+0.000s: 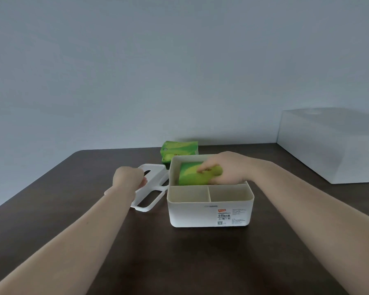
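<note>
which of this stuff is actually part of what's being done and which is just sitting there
In the job: green tissue pack in the right hand, white organiser box, white lid by the left hand.
Lying about: spare green pack behind it, large white case at right.

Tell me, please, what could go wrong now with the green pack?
The green tissue pack looks tilted in the rear compartment of the white box; pushed by the right hand, it may jam or crumple.
The lid, held by the left hand, may knock the box when lifted.
</note>
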`<state>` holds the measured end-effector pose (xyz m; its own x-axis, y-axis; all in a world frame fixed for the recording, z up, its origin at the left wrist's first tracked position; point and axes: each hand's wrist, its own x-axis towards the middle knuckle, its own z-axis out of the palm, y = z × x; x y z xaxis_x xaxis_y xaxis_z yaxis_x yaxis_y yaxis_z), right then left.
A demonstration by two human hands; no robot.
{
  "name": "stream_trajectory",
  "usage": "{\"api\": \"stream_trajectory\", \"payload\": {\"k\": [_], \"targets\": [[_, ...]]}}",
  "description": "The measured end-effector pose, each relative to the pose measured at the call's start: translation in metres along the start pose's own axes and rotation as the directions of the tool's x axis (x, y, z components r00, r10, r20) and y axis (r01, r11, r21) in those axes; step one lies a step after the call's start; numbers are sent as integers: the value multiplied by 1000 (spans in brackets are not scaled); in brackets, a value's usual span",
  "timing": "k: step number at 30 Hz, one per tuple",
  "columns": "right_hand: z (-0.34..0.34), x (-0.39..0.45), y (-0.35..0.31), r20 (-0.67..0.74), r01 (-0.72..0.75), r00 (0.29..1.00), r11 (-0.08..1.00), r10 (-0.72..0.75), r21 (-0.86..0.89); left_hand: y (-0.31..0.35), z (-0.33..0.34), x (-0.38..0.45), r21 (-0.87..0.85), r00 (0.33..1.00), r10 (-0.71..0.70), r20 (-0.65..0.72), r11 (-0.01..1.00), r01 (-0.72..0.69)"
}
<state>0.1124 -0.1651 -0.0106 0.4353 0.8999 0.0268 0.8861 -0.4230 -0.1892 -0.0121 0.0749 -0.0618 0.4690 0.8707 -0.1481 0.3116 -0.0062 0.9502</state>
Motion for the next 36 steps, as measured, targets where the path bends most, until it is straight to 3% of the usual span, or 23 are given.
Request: {"api": "stream_trajectory", "payload": {"k": [2, 4, 6, 10, 12, 16, 23, 26, 30, 36], "targets": [[4, 0, 3, -43, -11, 999, 997, 14, 77, -5, -9, -5, 339, 998, 28, -49, 941, -10], [3, -1, 5, -74, -7, 997, 990, 18, 141, -14, -23, -7, 607, 995, 58, -76, 795, 0], [0, -3, 4, -97, -5, 995, 982, 24, 189, -17, -36, -15, 661, 990, 98, -106, 750, -3], [-6, -7, -1, -275, 15, 960, 963, 62, 269, -27, -51, -28, 651, 995, 8, -100, 757, 59], [-8, -9, -3, -338, 22, 936, 946, 94, 324, -31, -53, -34, 625, 998, -14, -62, 779, 49], [-10, -14, -4, -321, -14, 940, 955, 114, 297, -23, -49, -47, 569, 1000, -4, -21, 822, 16], [-5, -23, -8, -300, -54, 946, 972, 123, 228, -30, -23, -62, 297, 998, -38, -54, 953, 53], [-5, -24, -6, -317, -64, 938, 969, 140, 237, -37, -8, -63, 267, 996, -46, -74, 961, 65], [-6, -28, -2, -341, -57, 928, 964, 147, 261, -44, 10, -59, 92, 978, -4, -208, 995, 24], [-12, -32, 5, -385, -44, 899, 919, 207, 392, -5, -16, -55, -183, 900, 84, -428, 967, -178]]}}
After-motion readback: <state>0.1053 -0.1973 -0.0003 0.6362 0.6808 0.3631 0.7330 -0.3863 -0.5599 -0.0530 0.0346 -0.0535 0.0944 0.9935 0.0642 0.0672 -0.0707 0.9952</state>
